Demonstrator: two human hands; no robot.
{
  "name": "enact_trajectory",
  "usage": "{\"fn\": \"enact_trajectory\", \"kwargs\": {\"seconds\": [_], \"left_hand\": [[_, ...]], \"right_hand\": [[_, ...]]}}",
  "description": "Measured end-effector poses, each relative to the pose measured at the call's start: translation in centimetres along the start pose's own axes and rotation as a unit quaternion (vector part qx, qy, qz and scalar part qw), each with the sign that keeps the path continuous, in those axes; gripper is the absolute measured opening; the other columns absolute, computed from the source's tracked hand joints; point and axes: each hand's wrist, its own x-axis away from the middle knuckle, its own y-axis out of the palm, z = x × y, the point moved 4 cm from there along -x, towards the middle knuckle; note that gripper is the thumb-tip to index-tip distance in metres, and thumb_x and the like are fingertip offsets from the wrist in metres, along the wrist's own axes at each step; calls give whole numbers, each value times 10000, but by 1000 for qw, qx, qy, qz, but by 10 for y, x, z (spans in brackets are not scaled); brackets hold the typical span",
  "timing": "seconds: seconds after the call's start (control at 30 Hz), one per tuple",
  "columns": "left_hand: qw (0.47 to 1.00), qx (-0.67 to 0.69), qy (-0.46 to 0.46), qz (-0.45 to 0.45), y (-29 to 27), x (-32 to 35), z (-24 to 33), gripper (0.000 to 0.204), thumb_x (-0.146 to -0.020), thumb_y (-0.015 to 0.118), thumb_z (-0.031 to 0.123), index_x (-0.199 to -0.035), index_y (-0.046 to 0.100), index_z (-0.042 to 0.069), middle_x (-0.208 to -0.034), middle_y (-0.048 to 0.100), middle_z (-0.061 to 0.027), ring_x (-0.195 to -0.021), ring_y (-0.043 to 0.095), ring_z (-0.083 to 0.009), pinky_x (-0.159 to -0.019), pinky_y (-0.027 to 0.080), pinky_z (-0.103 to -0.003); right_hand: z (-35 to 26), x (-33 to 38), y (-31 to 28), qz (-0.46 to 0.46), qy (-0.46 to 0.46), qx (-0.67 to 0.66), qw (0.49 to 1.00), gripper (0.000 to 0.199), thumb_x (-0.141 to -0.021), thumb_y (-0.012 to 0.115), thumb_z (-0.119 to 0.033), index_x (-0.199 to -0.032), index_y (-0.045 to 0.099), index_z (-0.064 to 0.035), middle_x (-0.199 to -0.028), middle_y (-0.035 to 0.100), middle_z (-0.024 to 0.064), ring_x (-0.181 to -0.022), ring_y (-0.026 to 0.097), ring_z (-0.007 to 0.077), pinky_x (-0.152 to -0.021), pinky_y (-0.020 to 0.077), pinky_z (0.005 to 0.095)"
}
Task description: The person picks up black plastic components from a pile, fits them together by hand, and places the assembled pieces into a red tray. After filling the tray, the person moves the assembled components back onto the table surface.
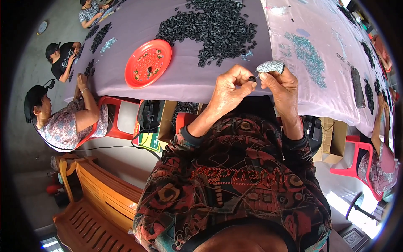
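Note:
My left hand [231, 90] is closed in a pinch, with a small black part [252, 78] between thumb and forefinger. Just beside it, my right hand [285, 90] is also pinched. A grey knitted finger sleeve [270, 66] covers its forefinger, and whatever lies between those fingertips is too small to make out. Both hands are raised at the table's near edge, fingertips a short gap apart. Beyond them spreads a large heap of small black parts [210, 31]. To the right, a scatter of thin, silvery-blue pieces [308, 52] lies on the pink cloth.
A red round tray [129, 74] with small bits in it sits left on the purple cloth [105, 75]. Co-workers sit along the left and right sides. Cardboard boxes [168, 119] and a red chair [361, 157] stand by the table; a wooden bench [100, 189] is behind left.

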Motion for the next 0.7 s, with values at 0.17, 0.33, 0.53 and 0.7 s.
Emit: {"fn": "enact_trajectory", "kwargs": {"seconds": [0.17,0.33,0.53,0.7], "left_hand": [[1000,9,-6,-14,0,0,-2,65,-785,603,-35,-811,552,-5,-701,580,5,-633,510,-31,-566,427,-188],[999,41,-31,-8,-2,-1,-3,51,-791,618,-22,-821,577,-13,-690,583,1,-618,509,-33,-558,422,-180],[997,71,-42,5,-5,-2,-2,57,-791,627,-13,-836,593,-21,-697,592,-17,-609,528,-49,-544,440,-189],[996,75,-55,-3,-6,-3,-4,59,-791,627,-12,-841,598,-23,-714,609,-34,-615,549,-60,-560,464,-195]], "right_hand": [[2,0,4,-32,3,-5,999,110,-825,594,-18,-933,605,-35,-744,588,-17,-627,481,30,-554,403,180],[-2,-1,1,-44,3,47,998,104,-824,594,-10,-925,608,-34,-733,592,-21,-638,485,24,-559,397,175],[-3,1,5,-27,0,63,998,84,-821,586,7,-897,612,-17,-795,589,-5,-676,500,37,-583,414,186],[-6,0,9,-50,-45,113,991,93,-831,567,2,-916,602,12,-863,566,25,-720,518,62,-613,430,198]]}}
